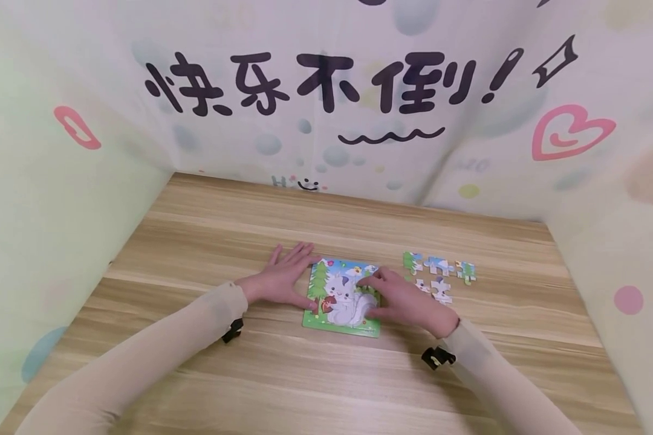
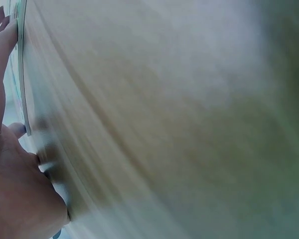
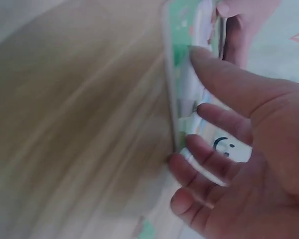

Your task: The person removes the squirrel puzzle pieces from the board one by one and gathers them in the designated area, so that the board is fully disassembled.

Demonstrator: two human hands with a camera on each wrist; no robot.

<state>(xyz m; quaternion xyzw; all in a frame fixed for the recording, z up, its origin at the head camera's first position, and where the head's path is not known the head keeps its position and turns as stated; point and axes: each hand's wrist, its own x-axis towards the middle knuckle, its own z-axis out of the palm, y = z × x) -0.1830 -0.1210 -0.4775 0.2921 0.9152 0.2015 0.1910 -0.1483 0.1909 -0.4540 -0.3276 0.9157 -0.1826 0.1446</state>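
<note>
A jigsaw puzzle board with a grey-and-white squirrel holding an acorn lies flat on the wooden table. My left hand rests at its left side, fingers spread and thumb on the picture's lower left. On the right part of the picture, my right hand touches the surface with thumb and fingertips apart. The right wrist view shows the right thumb and bent fingers at the board's face and edge. No loose piece shows between them. Only part of the left hand appears in the left wrist view.
Several loose puzzle pieces lie in two rows right of the board, the nearer row partly hidden by the right hand. Bare wood table stretches in front. Printed cloth walls stand behind and at both sides.
</note>
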